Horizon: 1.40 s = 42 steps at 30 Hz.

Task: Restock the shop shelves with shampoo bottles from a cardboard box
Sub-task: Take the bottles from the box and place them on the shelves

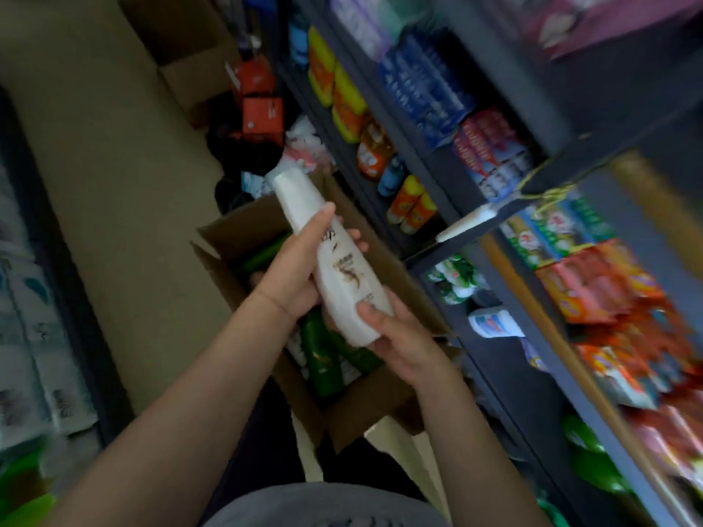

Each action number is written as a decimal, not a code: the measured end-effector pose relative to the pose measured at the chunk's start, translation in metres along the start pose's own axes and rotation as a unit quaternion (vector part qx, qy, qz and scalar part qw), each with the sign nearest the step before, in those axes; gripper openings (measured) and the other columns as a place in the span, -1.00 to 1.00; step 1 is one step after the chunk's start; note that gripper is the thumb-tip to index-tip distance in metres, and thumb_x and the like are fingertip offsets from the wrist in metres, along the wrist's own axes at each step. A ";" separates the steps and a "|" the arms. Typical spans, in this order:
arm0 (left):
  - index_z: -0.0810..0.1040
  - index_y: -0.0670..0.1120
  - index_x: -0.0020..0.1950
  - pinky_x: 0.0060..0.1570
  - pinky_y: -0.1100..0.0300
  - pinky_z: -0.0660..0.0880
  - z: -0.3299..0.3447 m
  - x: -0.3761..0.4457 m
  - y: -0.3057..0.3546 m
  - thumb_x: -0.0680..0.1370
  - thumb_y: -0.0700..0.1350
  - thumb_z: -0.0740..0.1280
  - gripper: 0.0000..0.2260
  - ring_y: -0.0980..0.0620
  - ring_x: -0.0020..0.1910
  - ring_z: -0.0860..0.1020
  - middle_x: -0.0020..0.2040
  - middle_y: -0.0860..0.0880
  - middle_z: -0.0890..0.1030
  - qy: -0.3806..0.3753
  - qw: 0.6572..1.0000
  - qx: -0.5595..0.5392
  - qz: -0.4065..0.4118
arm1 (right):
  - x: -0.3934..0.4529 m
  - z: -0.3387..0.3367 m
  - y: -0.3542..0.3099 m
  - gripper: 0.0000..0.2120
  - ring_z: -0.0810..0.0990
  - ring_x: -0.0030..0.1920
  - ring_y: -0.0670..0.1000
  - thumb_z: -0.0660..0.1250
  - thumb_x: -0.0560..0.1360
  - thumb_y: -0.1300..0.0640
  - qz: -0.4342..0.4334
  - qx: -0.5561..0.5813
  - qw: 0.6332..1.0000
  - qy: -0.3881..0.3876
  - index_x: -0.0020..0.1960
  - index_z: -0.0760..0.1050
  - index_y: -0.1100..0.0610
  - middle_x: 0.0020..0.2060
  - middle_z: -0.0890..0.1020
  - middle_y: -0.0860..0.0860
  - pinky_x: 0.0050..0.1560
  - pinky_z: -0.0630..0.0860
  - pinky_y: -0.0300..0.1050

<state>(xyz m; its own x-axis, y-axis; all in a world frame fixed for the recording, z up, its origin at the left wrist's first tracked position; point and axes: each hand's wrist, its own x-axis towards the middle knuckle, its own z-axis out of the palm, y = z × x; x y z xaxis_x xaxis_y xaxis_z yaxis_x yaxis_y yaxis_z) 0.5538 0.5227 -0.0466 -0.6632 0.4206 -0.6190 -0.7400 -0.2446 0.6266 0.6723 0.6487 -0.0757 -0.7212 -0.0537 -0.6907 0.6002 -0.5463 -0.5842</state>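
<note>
A white shampoo bottle [334,260] with a brown swirl print is held above the open cardboard box [228,237], cap pointing up and away. My left hand [296,271] grips its middle from the left, thumb along the front. My right hand [395,336] cups its base from below. Inside the box lie green shampoo bottles [323,359], partly hidden by my hands. The dark shop shelves [437,207] rise on the right.
The shelves hold yellow and orange bottles [342,93], blue packs [426,85] and red and green sachets [593,275]. Orange boxes [262,112] and another carton [190,51] sit on the beige floor behind. A white case stands at the left.
</note>
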 end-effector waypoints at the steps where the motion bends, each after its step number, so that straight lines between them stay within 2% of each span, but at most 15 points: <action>1: 0.52 -0.11 0.15 -0.02 0.02 0.64 0.022 -0.010 0.004 0.46 0.16 0.37 -0.58 -0.06 -0.04 0.67 -0.05 -0.08 0.66 -0.022 1.000 -0.005 0.015 | -0.019 -0.002 -0.014 -0.18 0.62 0.19 0.12 0.66 0.14 -0.06 -0.026 -0.061 0.998 0.015 0.34 0.46 0.03 0.21 0.64 0.06 0.13 0.59 0.10; 4: 0.54 -0.11 0.10 -0.06 0.03 0.63 0.092 -0.041 0.008 0.44 0.14 0.41 -0.61 -0.05 -0.11 0.67 -0.08 -0.12 0.65 -0.103 0.990 0.065 0.070 | -0.075 -0.013 -0.058 -0.43 0.67 0.09 -0.04 0.61 0.25 -0.09 -0.132 -0.238 0.959 0.078 0.21 0.51 -0.08 0.09 0.69 -0.08 0.17 0.59 0.12; 7: 0.60 -0.13 0.08 0.02 -0.04 0.61 0.162 -0.074 0.005 0.40 0.09 0.51 -0.62 -0.09 -0.07 0.67 -0.06 -0.17 0.68 -0.192 0.954 0.181 0.140 | -0.132 -0.027 -0.093 -0.41 0.65 0.07 -0.17 0.62 0.29 -0.02 -0.247 -0.307 0.908 0.141 0.25 0.46 -0.14 0.08 0.67 -0.18 0.10 0.62 -0.05; 10: 0.64 -0.11 0.10 0.02 0.03 0.63 0.228 -0.107 -0.002 0.25 0.11 0.52 -0.50 -0.10 0.02 0.68 0.02 -0.15 0.71 -0.289 0.895 0.283 0.189 | -0.184 -0.056 -0.108 -0.41 0.66 0.01 -0.18 0.65 0.26 0.15 -0.350 -0.277 0.862 0.240 0.18 0.47 -0.11 0.02 0.68 -0.14 0.01 0.64 -0.11; 13: 0.60 -0.03 0.16 0.10 0.22 0.57 0.283 -0.124 -0.013 0.48 0.13 0.37 -0.66 0.12 0.10 0.64 0.04 0.06 0.70 -0.368 0.846 0.304 0.238 | -0.229 -0.087 -0.109 -0.39 0.67 -0.01 -0.12 0.64 0.24 0.27 -0.413 -0.195 0.823 0.339 0.19 0.48 -0.01 -0.01 0.68 -0.10 -0.12 0.59 -0.26; 15: 0.61 0.03 0.14 0.20 0.25 0.47 0.310 -0.118 -0.024 0.65 0.17 0.09 -0.63 0.17 0.19 0.58 0.10 0.12 0.67 -0.365 0.842 0.304 0.256 | -0.256 -0.102 -0.112 -0.43 0.66 -0.04 -0.15 0.63 0.25 0.28 -0.442 -0.150 0.800 0.377 0.18 0.49 0.07 -0.02 0.68 -0.07 -0.16 0.56 -0.32; 17: 0.62 0.01 0.16 0.20 0.33 0.38 0.327 -0.098 -0.041 0.70 0.03 0.10 -0.70 0.12 0.26 0.53 0.19 0.07 0.63 -0.304 0.824 0.375 0.296 | -0.272 -0.118 -0.120 -0.48 0.67 -0.03 -0.13 0.63 0.26 0.27 -0.468 -0.124 0.775 0.406 0.15 0.53 0.14 -0.04 0.70 -0.03 -0.12 0.58 -0.29; 19: 0.61 -0.05 0.21 0.20 0.36 0.36 0.333 -0.068 -0.064 0.66 -0.09 0.21 -0.78 0.01 0.30 0.50 0.23 0.00 0.59 -0.275 0.756 0.478 0.354 | -0.279 -0.134 -0.130 -0.46 0.67 0.01 -0.08 0.64 0.25 0.25 -0.484 -0.121 0.747 0.439 0.18 0.54 0.19 -0.02 0.70 0.00 -0.04 0.59 -0.25; 22: 0.59 -0.06 0.29 0.40 0.13 0.25 0.328 -0.041 -0.089 0.63 0.03 0.21 -0.68 -0.05 0.44 0.36 0.31 -0.01 0.55 -0.269 0.624 0.633 0.370 | -0.278 -0.157 -0.147 -0.38 0.59 0.05 -0.22 0.64 0.25 0.21 -0.487 -0.148 0.709 0.488 0.24 0.47 0.12 0.03 0.62 -0.12 0.02 0.53 -0.38; 24: 0.60 -0.02 0.27 0.35 0.15 0.22 0.323 -0.035 -0.093 0.60 0.12 0.17 -0.62 -0.01 0.41 0.34 0.27 0.02 0.56 -0.246 0.578 0.664 0.407 | -0.276 -0.172 -0.157 -0.39 0.54 0.00 -0.32 0.64 0.25 0.21 -0.476 -0.152 0.702 0.507 0.19 0.43 0.03 -0.02 0.58 -0.22 -0.04 0.49 -0.42; 26: 0.63 0.05 0.18 0.28 0.14 0.27 0.324 -0.037 -0.090 0.54 0.17 0.13 -0.61 0.05 0.32 0.39 0.17 0.09 0.58 -0.248 0.591 0.651 0.407 | -0.271 -0.187 -0.166 -0.40 0.56 -0.02 -0.24 0.63 0.26 0.22 -0.460 -0.138 0.708 0.518 0.19 0.43 0.02 -0.05 0.58 -0.19 -0.04 0.54 -0.31; 31: 0.59 0.19 0.00 0.33 0.03 0.31 0.327 -0.039 -0.091 0.47 0.25 0.14 -0.70 0.09 0.25 0.39 0.08 0.15 0.54 -0.255 0.638 0.624 0.373 | -0.254 -0.217 -0.189 -0.46 0.58 -0.02 -0.04 0.62 0.27 0.14 -0.400 -0.097 0.717 0.562 0.12 0.40 -0.02 -0.08 0.58 -0.11 0.03 0.64 0.07; 33: 0.60 0.17 0.03 0.35 0.01 0.30 0.324 -0.036 -0.092 0.44 0.29 0.13 -0.64 0.11 0.25 0.38 0.07 0.16 0.52 -0.252 0.639 0.619 0.381 | -0.249 -0.225 -0.199 -0.46 0.60 0.00 -0.01 0.63 0.27 0.13 -0.387 -0.086 0.723 0.565 0.11 0.41 0.00 -0.05 0.59 -0.07 -0.04 0.67 0.08; 37: 0.63 0.09 0.11 0.36 0.01 0.29 0.324 -0.033 -0.092 0.49 0.20 0.18 -0.64 0.10 0.26 0.37 0.08 0.15 0.50 -0.252 0.627 0.623 0.394 | -0.235 -0.240 -0.216 -0.41 0.61 0.01 0.04 0.64 0.22 0.00 -0.359 -0.111 0.720 0.583 0.12 0.43 0.02 0.05 0.59 0.03 -0.12 0.68 0.05; 42: 0.62 0.09 0.13 0.35 0.05 0.25 0.324 -0.033 -0.093 0.50 0.18 0.19 -0.66 0.12 0.29 0.35 0.11 0.14 0.50 -0.250 0.626 0.622 0.399 | -0.221 -0.250 -0.224 -0.29 0.60 0.06 0.10 0.63 0.18 -0.09 -0.345 -0.142 0.686 0.624 0.18 0.35 0.07 0.10 0.52 0.06 -0.09 0.67 0.10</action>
<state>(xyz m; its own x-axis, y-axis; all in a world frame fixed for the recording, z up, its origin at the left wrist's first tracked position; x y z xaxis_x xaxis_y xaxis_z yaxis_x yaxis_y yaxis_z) 0.6806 0.8151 0.0690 -0.4184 0.8946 0.1566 0.6700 0.1877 0.7182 0.7841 0.9924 0.1015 -0.1154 0.9909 0.0689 0.4355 0.1129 -0.8931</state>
